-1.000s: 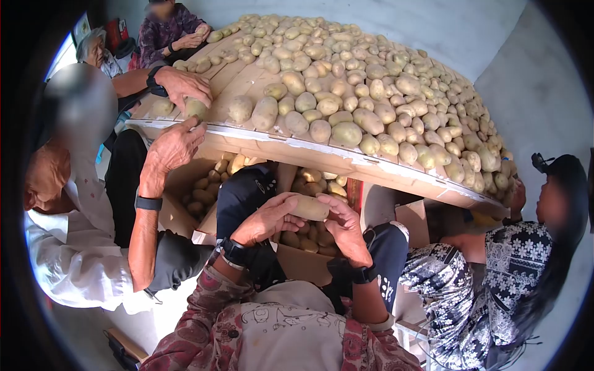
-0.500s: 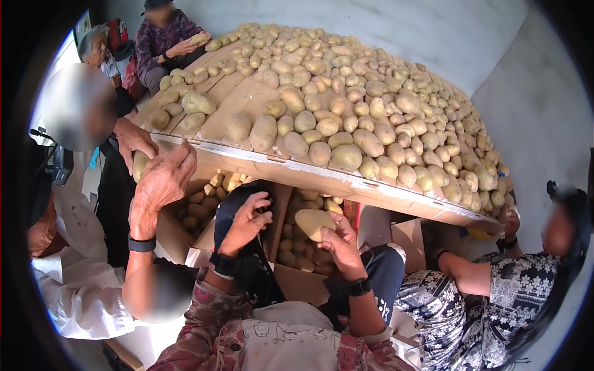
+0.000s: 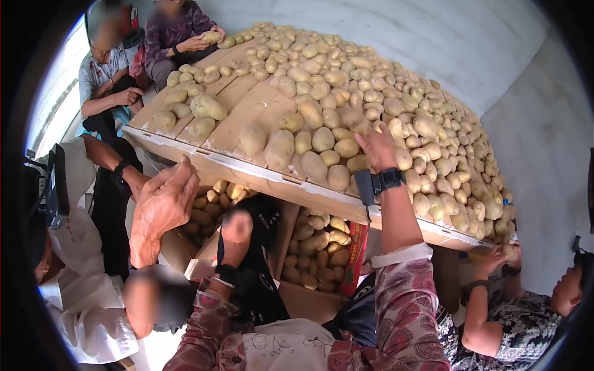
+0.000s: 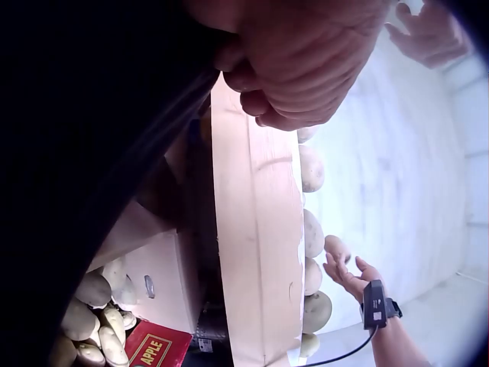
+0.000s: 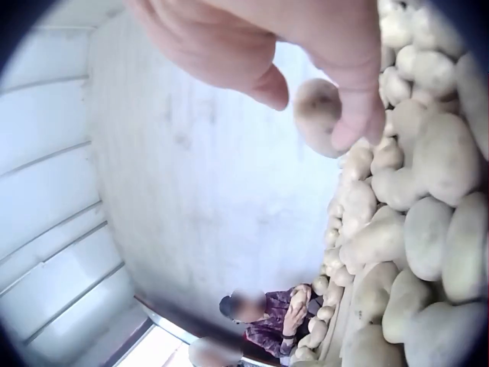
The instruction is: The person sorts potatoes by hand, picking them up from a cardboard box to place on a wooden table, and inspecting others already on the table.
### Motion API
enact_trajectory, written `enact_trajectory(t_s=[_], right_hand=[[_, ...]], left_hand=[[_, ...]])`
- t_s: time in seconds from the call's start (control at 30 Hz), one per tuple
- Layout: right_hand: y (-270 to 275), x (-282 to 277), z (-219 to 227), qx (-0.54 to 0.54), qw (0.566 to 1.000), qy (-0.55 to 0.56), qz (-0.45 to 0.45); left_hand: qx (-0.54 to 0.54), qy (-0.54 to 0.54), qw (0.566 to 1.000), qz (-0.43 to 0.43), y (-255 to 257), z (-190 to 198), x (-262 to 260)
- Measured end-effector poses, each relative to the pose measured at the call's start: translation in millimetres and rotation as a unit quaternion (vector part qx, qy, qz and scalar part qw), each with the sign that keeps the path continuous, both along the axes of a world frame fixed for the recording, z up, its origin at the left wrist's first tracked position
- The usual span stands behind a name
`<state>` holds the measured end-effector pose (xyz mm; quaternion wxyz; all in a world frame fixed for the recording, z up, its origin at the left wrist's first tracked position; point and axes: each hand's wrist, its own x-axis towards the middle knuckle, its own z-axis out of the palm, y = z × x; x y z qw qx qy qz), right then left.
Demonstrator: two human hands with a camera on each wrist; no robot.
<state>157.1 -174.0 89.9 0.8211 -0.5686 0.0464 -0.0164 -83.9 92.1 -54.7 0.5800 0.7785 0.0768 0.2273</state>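
Observation:
My right hand [image 3: 377, 148] reaches over the near edge of the table of potatoes, thumb and fingers spread. A blurred potato [image 5: 315, 115] is at its fingertips, overlapped by one finger, while the thumb stands apart from it. From the left wrist view, this potato [image 4: 337, 246] shows just beyond the fingers of the right hand [image 4: 355, 277]. My left hand [image 3: 236, 238] is low over my dark trouser leg, below the table edge. Its fingers curl loosely with nothing in them, as the left hand [image 4: 294, 65] shows up close.
Potatoes cover the cardboard-topped table [image 3: 241, 102]. Beneath its edge are a box [image 3: 309, 295] of potatoes with a red panel [image 3: 356, 260] and another potato-filled box. Another person's hand [image 3: 164, 204] is close on the left; more people sit at the far left and right.
My right hand has carried the potato from over the box up to the table and its fingers have spread. My left hand first left the potato, then moved slightly down and left.

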Motion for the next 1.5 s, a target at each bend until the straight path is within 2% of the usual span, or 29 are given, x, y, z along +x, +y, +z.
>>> enact_trajectory(t_s=[0.07,0.13,0.23,0.3,0.37,0.4,0.5,0.57,0.6,0.63,0.7,0.77,0.8,0.83,0.87,0.9,0.97,1.0,1.03,1.1,1.2,1.3,1.33,1.4,1.43,1.5], right_hand=[[-11,-11,-5,0.0,0.999,0.001,0.035],[-25,-44,-20,0.028,0.997,0.0,0.065],[-49,-102,-36,0.064,0.997,-0.021,0.026],[-68,-147,-42,0.1,0.994,-0.03,0.031],[-92,-182,-58,0.129,0.989,-0.049,0.047],[-97,-196,-64,0.098,0.995,-0.027,-0.007],[-132,-212,-109,0.103,0.985,0.115,-0.079],[-134,-217,-133,0.067,0.983,0.169,-0.031],[-128,-215,-147,0.05,0.98,0.19,-0.032],[-130,-215,-150,0.053,0.978,0.198,-0.038],[-107,-203,-186,0.033,0.971,0.237,0.016],[-111,-194,-252,-0.121,0.977,0.165,0.066],[-112,-185,-278,-0.118,0.977,0.166,0.068],[-113,-178,-301,-0.384,0.899,0.153,0.143],[-114,-177,-319,-0.618,0.747,0.127,0.21],[-112,-182,-335,-0.616,0.746,0.131,0.216],[-93,-185,-353,-0.685,0.683,0.072,0.242],[-72,-194,-312,-0.746,0.614,0.108,0.236],[-71,-195,-318,-0.744,0.614,0.108,0.239],[-68,-199,-333,-0.829,0.493,0.081,0.25],[-66,-197,-345,-0.847,0.476,0.084,0.221],[-72,-192,-348,-0.837,0.477,0.088,0.252],[-75,-188,-343,-0.838,0.477,0.089,0.249],[-81,-183,-328,-0.795,0.487,0.068,0.356],[-78,-185,-316,-0.796,0.485,0.07,0.355],[-68,-185,-296,-0.707,0.548,0.141,0.423]], left_hand=[[0.053,-0.032,0.997,0.036,1,-9,2],[0.037,-0.02,0.999,0.032,-1,-6,-2],[0.003,-0.019,1.0,0.017,1,-7,4],[0.085,-0.049,0.995,0.028,0,-9,3],[0.033,-0.015,0.999,0.015,-1,-10,3],[0.017,-0.008,1.0,-0.004,-3,-12,-2],[0.0,-0.02,0.999,-0.029,-18,-5,3],[0.023,-0.022,0.999,-0.041,-26,0,3],[-0.008,-0.025,0.998,-0.051,-30,2,5],[-0.042,-0.023,0.997,-0.062,-35,3,4],[-0.07,-0.019,0.995,-0.069,-41,1,3],[-0.021,-0.019,0.997,-0.075,-41,3,6],[0.014,-0.038,0.997,-0.06,-40,-2,8],[0.016,-0.034,0.998,-0.058,-38,-3,9],[-0.014,-0.014,0.998,-0.066,-35,-3,9],[-0.043,0.009,0.996,-0.074,-32,-5,7],[-0.053,-0.012,0.997,-0.063,-27,-7,13],[-0.046,-0.023,0.997,-0.056,-25,-6,13],[-0.041,-0.031,0.997,-0.048,-24,-7,11],[-0.072,-0.012,0.996,-0.058,-22,-4,9],[-0.071,0.018,0.997,-0.039,-19,2,9],[-0.088,-0.004,0.995,-0.037,-19,4,14],[-0.064,-0.007,0.997,-0.036,-16,-1,14],[-0.078,-0.003,0.996,-0.04,-16,4,17],[-0.091,0.005,0.995,-0.045,-18,6,15],[-0.096,0.011,0.994,-0.046,-19,5,13]])
